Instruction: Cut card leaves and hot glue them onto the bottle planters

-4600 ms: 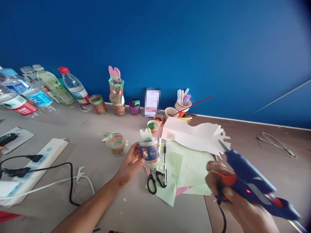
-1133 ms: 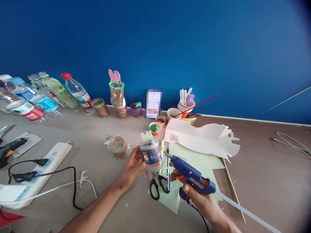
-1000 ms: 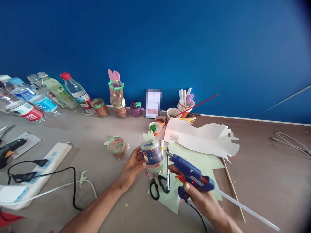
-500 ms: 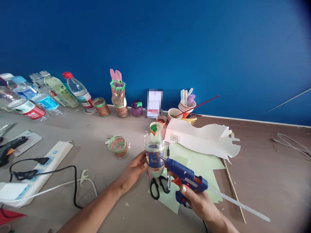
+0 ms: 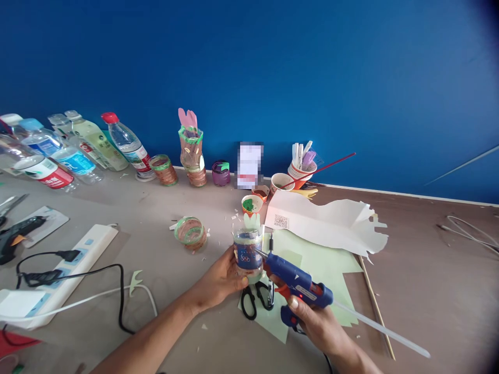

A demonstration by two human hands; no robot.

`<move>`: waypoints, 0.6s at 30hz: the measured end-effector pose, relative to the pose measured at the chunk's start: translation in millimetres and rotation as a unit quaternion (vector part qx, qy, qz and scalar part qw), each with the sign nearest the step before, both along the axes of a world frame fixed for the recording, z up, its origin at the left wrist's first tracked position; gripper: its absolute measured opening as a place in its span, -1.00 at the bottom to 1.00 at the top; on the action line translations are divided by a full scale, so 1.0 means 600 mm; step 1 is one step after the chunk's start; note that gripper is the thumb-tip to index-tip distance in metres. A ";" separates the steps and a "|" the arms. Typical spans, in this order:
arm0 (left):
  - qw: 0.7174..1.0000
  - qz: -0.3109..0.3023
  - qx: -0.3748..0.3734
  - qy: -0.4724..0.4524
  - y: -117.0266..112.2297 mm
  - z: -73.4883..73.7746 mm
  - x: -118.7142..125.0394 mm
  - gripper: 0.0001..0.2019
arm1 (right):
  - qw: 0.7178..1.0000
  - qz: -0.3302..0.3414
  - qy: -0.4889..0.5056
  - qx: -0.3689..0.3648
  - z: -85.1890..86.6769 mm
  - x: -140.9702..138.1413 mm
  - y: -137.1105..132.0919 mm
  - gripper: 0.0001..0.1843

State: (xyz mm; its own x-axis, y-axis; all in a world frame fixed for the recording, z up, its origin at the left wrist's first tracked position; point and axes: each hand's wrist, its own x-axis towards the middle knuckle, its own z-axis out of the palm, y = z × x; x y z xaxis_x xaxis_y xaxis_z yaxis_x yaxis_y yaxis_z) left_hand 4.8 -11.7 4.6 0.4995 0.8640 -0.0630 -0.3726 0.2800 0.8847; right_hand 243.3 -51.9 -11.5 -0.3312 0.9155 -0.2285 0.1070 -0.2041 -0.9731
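Observation:
My left hand (image 5: 222, 278) is wrapped round a cut plastic bottle base (image 5: 248, 253) with a blue label and a pale green paper shape on its rim, held just above the table. My right hand (image 5: 317, 324) grips a blue hot glue gun (image 5: 298, 284) with an orange trigger. Its metal nozzle touches the right side of the bottle base. A clear glue stick juts out of the gun's back to the right. Black scissors (image 5: 255, 302) and a pen lie on pale green paper (image 5: 323, 262) directly below the bottle base.
A white cut paper sheet (image 5: 327, 221) lies behind the green paper. Another decorated bottle base (image 5: 190, 232) sits left of my hands. A white power strip (image 5: 58, 275) with cables lies at the left. Several water bottles, decorated jars and paper cups line the blue wall.
My right hand brought the glue gun from the far right up to the bottle base, where its nozzle now touches the side. My left hand turned the base slightly and kept hold of it.

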 end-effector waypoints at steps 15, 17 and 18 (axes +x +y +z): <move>0.986 0.147 -0.006 0.077 0.002 -0.012 -0.012 -0.29 | 0.987 0.025 -0.059 0.146 0.046 -0.018 0.005 -0.69; 0.986 0.148 -0.009 0.077 0.002 -0.012 -0.011 -0.29 | 0.981 0.038 -0.074 0.173 0.048 -0.020 0.004 -0.74; 0.985 0.151 -0.011 0.078 0.002 -0.013 -0.011 -0.29 | 0.978 0.042 -0.083 0.186 0.048 -0.021 0.003 -0.76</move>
State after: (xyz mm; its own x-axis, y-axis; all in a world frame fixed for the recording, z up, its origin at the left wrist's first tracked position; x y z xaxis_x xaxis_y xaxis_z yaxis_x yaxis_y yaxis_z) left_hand -1.5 -10.5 -3.1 0.2020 0.9695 -0.1391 -0.3022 0.1967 0.9327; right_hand 230.5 -49.9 17.4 -0.3953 0.9167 0.0586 0.2713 0.1775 -0.9460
